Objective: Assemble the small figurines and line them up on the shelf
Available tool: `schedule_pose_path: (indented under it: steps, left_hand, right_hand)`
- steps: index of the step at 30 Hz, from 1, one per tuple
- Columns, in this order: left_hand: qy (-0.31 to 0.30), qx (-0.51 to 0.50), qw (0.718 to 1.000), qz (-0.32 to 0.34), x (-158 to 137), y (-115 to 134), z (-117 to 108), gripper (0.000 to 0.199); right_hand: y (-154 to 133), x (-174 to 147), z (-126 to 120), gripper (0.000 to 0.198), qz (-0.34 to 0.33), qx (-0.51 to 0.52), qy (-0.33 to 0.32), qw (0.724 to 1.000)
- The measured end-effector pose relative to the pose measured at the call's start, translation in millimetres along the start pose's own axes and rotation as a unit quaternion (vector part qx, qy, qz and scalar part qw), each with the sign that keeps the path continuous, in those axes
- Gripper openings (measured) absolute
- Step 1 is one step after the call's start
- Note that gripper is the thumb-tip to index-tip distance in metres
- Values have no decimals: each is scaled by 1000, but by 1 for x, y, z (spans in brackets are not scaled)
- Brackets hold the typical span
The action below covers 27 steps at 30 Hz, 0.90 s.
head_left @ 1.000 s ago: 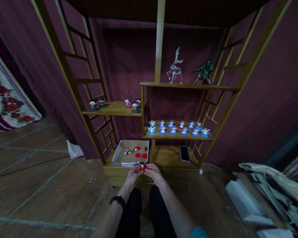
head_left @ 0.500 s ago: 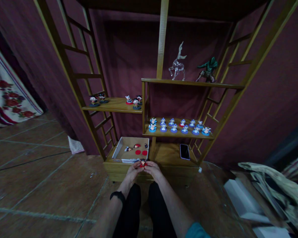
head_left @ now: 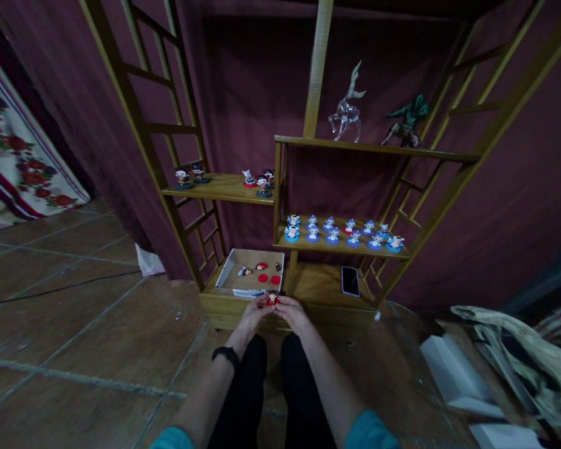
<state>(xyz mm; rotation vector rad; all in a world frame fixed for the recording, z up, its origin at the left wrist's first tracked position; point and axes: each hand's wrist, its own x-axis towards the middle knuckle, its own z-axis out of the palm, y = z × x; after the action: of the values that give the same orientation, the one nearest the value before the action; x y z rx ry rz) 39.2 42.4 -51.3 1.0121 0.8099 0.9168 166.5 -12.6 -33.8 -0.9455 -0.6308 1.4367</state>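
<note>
A small black-haired figurine (head_left: 272, 297) on a red round base is held upright between both hands, just in front of the box. My left hand (head_left: 254, 312) pinches the base from the left side. From the right side, my right hand (head_left: 293, 311) grips the same base with its fingertips. Behind them is an open cardboard box (head_left: 227, 272), where a figurine (head_left: 245, 271) lies beside a red one (head_left: 261, 266), two red discs (head_left: 275, 280) and a small dark piece (head_left: 278, 266).
On the left shelf (head_left: 224, 193) stand several dark-haired figurines. The right shelf (head_left: 327, 242) carries two rows of purple and blue ones. Above are a clear deer ornament (head_left: 347, 115) and a green figure (head_left: 409, 121). A phone (head_left: 350, 281) lies at lower right; white boxes (head_left: 458, 374) sit on the floor.
The camera view has shifted slightly, so the shelves appear higher and further right. Both hands keep holding the figurine, with little movement relative to the box.
</note>
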Motion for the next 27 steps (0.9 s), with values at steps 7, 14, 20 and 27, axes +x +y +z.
schedule_pose_path:
  steps: [7,14,20,27]
  left_hand:
    - [-16,27,999,-8,1,-1,1,49]
    - [-9,22,1000,0,1,-3,0,49]
    - [15,24,999,15,-2,2,3,44]
    - [5,27,1000,11,-1,0,1,47]
  right_hand:
    - [-1,2,-1,36,-2,7,-22,1000]
    - [8,10,-9,33,-9,43,5,999]
    - [10,12,-10,28,-5,41,23,999]
    - [5,8,-8,29,3,36,39,999]
